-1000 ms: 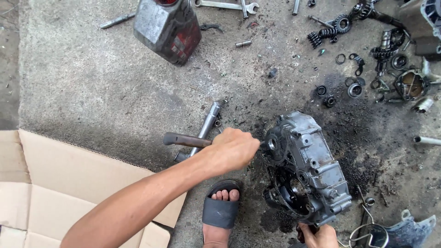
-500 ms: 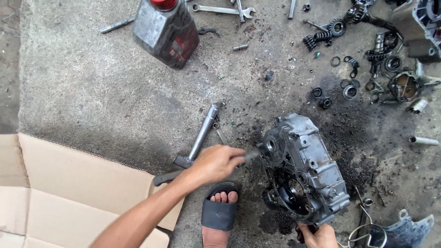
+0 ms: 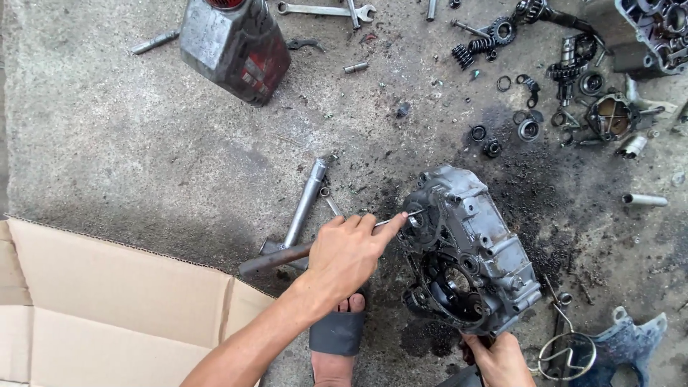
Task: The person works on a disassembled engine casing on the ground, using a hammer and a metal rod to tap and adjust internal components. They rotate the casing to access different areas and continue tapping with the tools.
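1. Engine crankcase half (image 3: pixel 469 251), grey and greasy, stands on edge on the oil-blackened concrete floor (image 3: pixel 143 158), its open face turned toward the left hand.
2. Cardboard sheet (image 3: pixel 107 308) lies flat at the lower left; a dirty oil jug (image 3: pixel 233 46) stands well apart at the top.
3. Left hand (image 3: pixel 347 254) has its fingers wrapped tight round a long-handled scraping tool (image 3: pixel 276 258), forefinger stretched along the thin blade, whose tip touches the case's upper rim.
4. Right hand (image 3: pixel 502 358) shows only partly at the bottom edge, fingers clamped on the case's lower end to steady it.
5. A sandalled foot (image 3: pixel 337 333) rests just beside the case, below the left wrist.
6. Loose gears, rings and springs (image 3: pixel 530 86) lie scattered at the upper right.
7. Risk, as I judge it: the blade could slip off the greasy rim and gouge the sealing face or jab toward the foot; a weak hold below could let the case tip over.
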